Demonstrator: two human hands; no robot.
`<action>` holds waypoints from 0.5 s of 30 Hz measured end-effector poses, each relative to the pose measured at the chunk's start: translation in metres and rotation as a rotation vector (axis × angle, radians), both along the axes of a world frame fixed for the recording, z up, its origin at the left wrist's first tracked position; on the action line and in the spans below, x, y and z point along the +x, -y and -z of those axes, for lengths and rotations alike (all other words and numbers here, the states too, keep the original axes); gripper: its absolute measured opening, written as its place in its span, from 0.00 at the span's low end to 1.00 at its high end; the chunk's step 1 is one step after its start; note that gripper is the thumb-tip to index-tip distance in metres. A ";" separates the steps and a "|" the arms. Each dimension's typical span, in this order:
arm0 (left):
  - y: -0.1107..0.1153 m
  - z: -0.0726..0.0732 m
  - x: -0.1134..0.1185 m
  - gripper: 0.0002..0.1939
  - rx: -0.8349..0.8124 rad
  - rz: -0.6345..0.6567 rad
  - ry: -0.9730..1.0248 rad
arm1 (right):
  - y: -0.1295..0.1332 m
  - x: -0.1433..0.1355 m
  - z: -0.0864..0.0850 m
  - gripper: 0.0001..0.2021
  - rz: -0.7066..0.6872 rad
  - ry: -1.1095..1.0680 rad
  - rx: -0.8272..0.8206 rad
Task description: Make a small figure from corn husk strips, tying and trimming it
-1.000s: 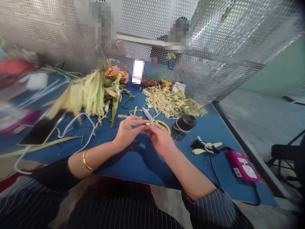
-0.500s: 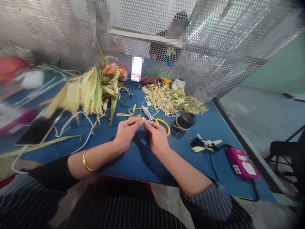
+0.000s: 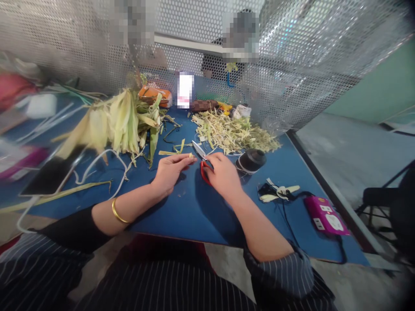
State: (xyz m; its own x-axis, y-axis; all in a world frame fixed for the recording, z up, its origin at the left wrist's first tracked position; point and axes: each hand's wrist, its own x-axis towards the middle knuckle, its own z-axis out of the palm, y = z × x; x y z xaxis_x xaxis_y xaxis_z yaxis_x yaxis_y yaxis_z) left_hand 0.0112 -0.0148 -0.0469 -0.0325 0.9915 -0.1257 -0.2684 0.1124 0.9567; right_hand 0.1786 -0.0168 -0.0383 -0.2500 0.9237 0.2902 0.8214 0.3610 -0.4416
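Perforated metal screen (image 3: 191, 65), green wall (image 3: 369, 95), grey floor (image 3: 337, 147).

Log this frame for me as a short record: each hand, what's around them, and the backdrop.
left hand: pinches a small pale piece
right hand: fingers at the handles of the scissors, red loop showing
beside right hand: dark spool
beyond hands: pale husk bundle on the left, heap of shredded strips on the right
far right: purple power strip
surface: blue tabletop
backdrop: perforated sheet
unclear: whether right hand grips the scissors
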 end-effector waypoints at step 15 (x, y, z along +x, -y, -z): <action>-0.015 -0.008 -0.026 0.12 0.274 -0.039 -0.376 | -0.017 0.032 -0.007 0.28 0.211 0.217 -0.354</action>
